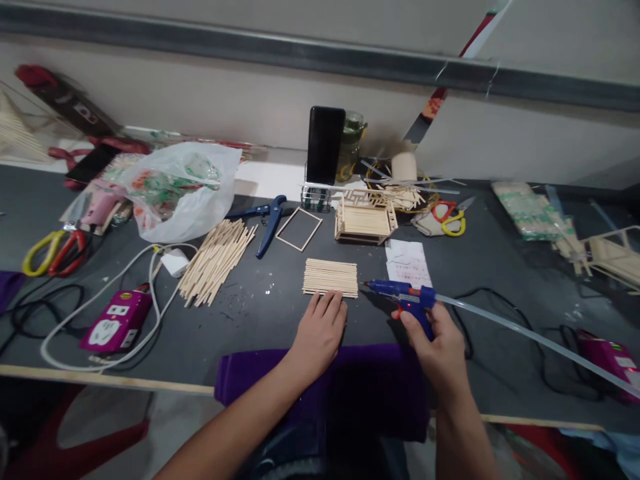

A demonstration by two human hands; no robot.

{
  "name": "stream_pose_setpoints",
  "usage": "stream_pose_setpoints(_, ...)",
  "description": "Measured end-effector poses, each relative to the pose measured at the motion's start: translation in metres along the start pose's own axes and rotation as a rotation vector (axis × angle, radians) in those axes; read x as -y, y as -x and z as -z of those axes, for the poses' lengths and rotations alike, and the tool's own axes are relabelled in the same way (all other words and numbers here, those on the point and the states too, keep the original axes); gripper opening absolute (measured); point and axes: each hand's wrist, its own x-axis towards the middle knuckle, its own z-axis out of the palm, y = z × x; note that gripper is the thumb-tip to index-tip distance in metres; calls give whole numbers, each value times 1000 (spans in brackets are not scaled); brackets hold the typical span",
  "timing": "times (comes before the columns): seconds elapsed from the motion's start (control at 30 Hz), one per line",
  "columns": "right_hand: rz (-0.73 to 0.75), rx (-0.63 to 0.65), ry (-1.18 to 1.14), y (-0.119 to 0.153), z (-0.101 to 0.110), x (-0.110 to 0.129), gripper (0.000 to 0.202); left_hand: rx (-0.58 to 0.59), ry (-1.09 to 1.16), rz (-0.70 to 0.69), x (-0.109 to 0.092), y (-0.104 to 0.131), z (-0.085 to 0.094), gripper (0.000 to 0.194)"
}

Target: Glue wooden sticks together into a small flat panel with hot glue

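Note:
My left hand lies with its fingers stretched out, the fingertips resting on the near edge of a flat panel of wooden sticks laid side by side. A blue hot glue gun is gripped in my right hand, with a finger at its orange trigger. Its nozzle points left, close to the panel's right edge, and a long clear glue stick runs out of its back. Behind the panel sit a small box-like stick model and a thin stick frame.
Loose sticks lie left of the panel, near a blue cutter and a plastic bag. A phone stands at the back. A purple power strip and cables lie left. Scissors lie back right; a purple cloth covers the front edge.

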Motion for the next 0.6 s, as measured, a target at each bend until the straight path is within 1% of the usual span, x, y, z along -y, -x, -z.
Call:
stream_pose_setpoints(0.1, -41, 49, 62, 4, 3, -1, 43, 14, 12, -6, 1, 0, -1, 32)
stream_pose_setpoints(0.2, -54, 59, 97, 5, 5, -2, 48, 28, 13, -10, 1, 1, -1, 34)
stream_pose_setpoints(0.37, -66, 93, 140, 5, 4, -6, 50, 41, 16, -5, 0, 0, 0, 34)
stream_pose_setpoints(0.6, -64, 102, 164, 5, 4, -8, 49, 53, 39, 2, 0, -2, 3, 34)
